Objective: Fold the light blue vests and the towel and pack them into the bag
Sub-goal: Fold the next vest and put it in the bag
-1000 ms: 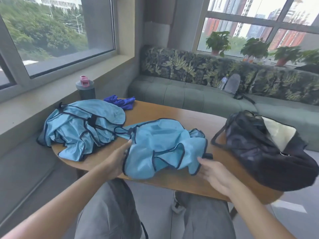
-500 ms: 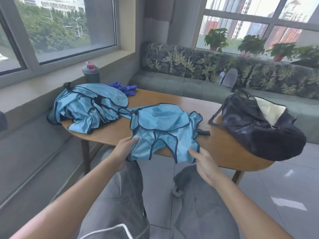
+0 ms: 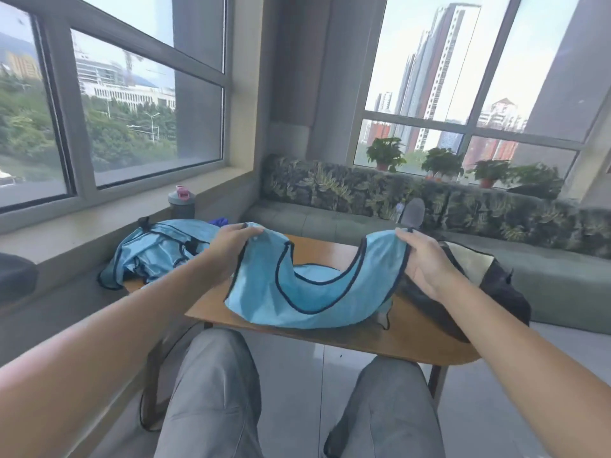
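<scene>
A light blue vest (image 3: 304, 292) with dark trim hangs spread above the wooden table (image 3: 406, 335). My left hand (image 3: 231, 241) pinches one shoulder of it and my right hand (image 3: 426, 262) pinches the other, so the neckline sags between them. More light blue vests (image 3: 155, 256) lie crumpled in a heap at the table's left end. The dark bag (image 3: 489, 292) sits at the right end, mostly behind my right hand, with a cream lining or cloth (image 3: 472, 262) showing at its opening. A blue cloth (image 3: 219, 221) peeks out behind the heap.
A grey bottle with a pink lid (image 3: 182, 203) stands on the window ledge at the left. A leaf-patterned bench sofa (image 3: 363, 200) runs behind the table, with potted plants (image 3: 443, 163) on the sill above. My knees (image 3: 211, 391) are under the table's near edge.
Both hands have lifted the vest off the table and pulled it out wide by its shoulders. The camera has tilted upward.
</scene>
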{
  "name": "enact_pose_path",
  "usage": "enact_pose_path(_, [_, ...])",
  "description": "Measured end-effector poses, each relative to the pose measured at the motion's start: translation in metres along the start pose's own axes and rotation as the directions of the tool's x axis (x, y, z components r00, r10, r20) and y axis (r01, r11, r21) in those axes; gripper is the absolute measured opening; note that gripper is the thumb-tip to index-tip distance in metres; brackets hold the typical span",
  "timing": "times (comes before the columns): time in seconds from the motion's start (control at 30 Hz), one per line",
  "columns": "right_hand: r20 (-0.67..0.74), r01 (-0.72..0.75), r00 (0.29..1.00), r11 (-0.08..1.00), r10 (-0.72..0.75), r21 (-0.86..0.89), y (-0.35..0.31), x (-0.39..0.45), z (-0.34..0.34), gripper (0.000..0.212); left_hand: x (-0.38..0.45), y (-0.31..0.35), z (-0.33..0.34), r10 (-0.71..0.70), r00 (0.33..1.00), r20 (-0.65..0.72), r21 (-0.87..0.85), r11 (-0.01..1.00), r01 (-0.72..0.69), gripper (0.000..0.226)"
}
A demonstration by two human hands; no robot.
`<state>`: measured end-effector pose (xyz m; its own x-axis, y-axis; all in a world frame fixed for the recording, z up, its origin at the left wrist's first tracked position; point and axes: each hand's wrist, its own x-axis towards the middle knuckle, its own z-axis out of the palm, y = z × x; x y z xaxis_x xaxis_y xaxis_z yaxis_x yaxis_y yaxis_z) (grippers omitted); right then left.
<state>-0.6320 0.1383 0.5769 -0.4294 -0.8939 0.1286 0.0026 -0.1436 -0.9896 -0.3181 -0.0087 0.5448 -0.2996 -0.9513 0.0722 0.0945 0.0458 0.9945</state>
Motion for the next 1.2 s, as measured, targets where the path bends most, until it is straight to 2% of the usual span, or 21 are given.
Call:
enact_pose_path(0.1, [0.036, 0.051, 0.998, 0.997, -0.049, -0.05, -0.059, 0.01, -0.005, 0.011, 0.01, 0.053, 0.0, 0.017, 0.998, 0.052, 0.002, 1.0, -0.017, 0.015])
enact_pose_path(0.17, [0.035, 0.075, 0.997, 0.99, -0.072, -0.116, -0.094, 0.014, -0.009, 0.019, 0.016, 0.086, 0.002, 0.034, 0.996, 0.081, 0.01, 0.999, -0.035, 0.018])
enact_pose_path(0.27, [0.029, 0.12, 0.993, 0.982, -0.117, -0.148, -0.148, 0.01, -0.016, 0.034, 0.02, 0.14, 0.004, 0.123, 0.991, 0.051, -0.018, 0.992, -0.123, 0.02])
enact_pose_path(0.33, [0.04, 0.179, 0.984, 0.979, -0.176, -0.099, -0.182, 0.002, -0.02, 0.036, 0.018, 0.176, 0.002, 0.212, 0.977, 0.014, -0.054, 0.976, -0.211, 0.014])
enact_pose_path(0.43, [0.061, 0.193, 0.98, 0.98, -0.19, -0.05, -0.212, -0.008, -0.027, 0.027, 0.013, 0.211, 0.001, 0.317, 0.948, -0.002, -0.093, 0.944, -0.316, 0.048])
enact_pose_path(0.5, [0.064, 0.139, 0.989, 0.987, -0.134, -0.081, -0.216, -0.009, -0.033, 0.023, 0.009, 0.214, 0.003, 0.323, 0.946, 0.032, -0.017, 0.947, -0.322, 0.038])
enact_pose_path(0.63, [0.054, 0.059, 0.997, 0.992, -0.053, -0.108, -0.229, -0.013, -0.045, 0.021, 0.015, 0.217, 0.002, 0.355, 0.934, -0.047, 0.044, 0.935, -0.353, 0.012])
enact_pose_path(0.7, [0.0, -0.009, 1.0, 0.988, 0.009, -0.153, -0.234, -0.012, -0.054, 0.029, 0.016, 0.22, -0.001, 0.341, 0.937, -0.08, 0.097, 0.938, -0.333, 0.015])
enact_pose_path(0.83, [-0.085, -0.118, 0.991, 0.96, 0.099, -0.256, -0.234, -0.011, -0.075, 0.063, 0.016, 0.219, -0.005, 0.278, 0.958, -0.073, 0.156, 0.952, -0.264, 0.036])
enact_pose_path(0.97, [-0.168, -0.106, 0.983, 0.973, 0.071, -0.207, -0.234, -0.015, -0.086, 0.055, 0.015, 0.222, -0.01, 0.219, 0.973, -0.069, 0.138, 0.968, -0.209, 0.045])
enact_pose_path(1.07, [-0.147, -0.062, 0.988, 0.985, 0.038, -0.161, -0.233, -0.016, -0.088, 0.064, 0.009, 0.225, -0.005, 0.209, 0.977, -0.052, 0.142, 0.97, -0.2, 0.041])
enact_pose_path(1.2, [-0.045, 0.025, 0.998, 0.957, -0.04, -0.291, -0.23, -0.025, -0.079, 0.06, 0.004, 0.225, 0.003, 0.209, 0.977, -0.052, 0.16, 0.967, -0.198, 0.027])
